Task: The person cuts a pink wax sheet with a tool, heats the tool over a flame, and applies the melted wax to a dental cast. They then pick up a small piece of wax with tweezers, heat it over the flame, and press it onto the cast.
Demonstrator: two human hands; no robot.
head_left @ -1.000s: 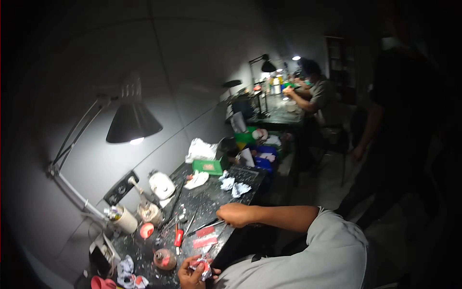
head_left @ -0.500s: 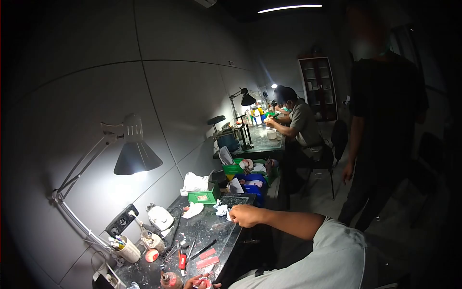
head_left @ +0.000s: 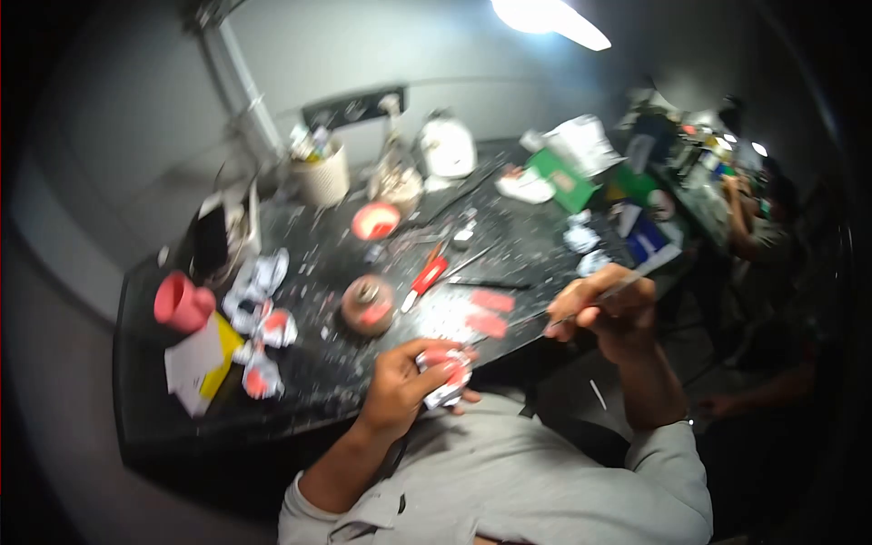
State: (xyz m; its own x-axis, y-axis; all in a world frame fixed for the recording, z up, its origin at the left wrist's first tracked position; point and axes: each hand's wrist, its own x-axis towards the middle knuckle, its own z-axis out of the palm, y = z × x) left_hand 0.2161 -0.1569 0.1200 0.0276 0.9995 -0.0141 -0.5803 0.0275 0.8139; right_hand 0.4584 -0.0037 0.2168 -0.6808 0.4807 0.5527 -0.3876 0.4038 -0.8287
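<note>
At the far left the pink cup (head_left: 182,302) and the white and yellow card (head_left: 202,361) sit close to the left edge of the worktop (head_left: 182,413), and a forearm swept that way could, I judge, push either off. Just right of them lie crumpled red-and-white scraps (head_left: 259,289), light enough for a sleeve to drag along. Behind them the tool cup (head_left: 322,174) crowds the back. The round pot (head_left: 367,305) with red on top stands just beyond the left hand (head_left: 400,389), so moving that hand forward risks tipping it. The left grip is curled tight about a small white and red piece (head_left: 445,371), held at the near edge over the lap. If the hold loosened there, the piece would fall past the worktop, not onto it. A red-handled tool (head_left: 424,275) and two red slabs (head_left: 491,312) lie between the hands, leaving little bare surface, and a green box (head_left: 559,178) fills the back right. The right hand (head_left: 607,307), just off the near right edge, pinches a thin tool (head_left: 636,282) in its fingertips, one end aimed toward the left hand. A slip could jab those fingers or gouge the piece. Free room is mostly the air over the lap. A co-worker (head_left: 767,222) sits well apart at far right.
</note>
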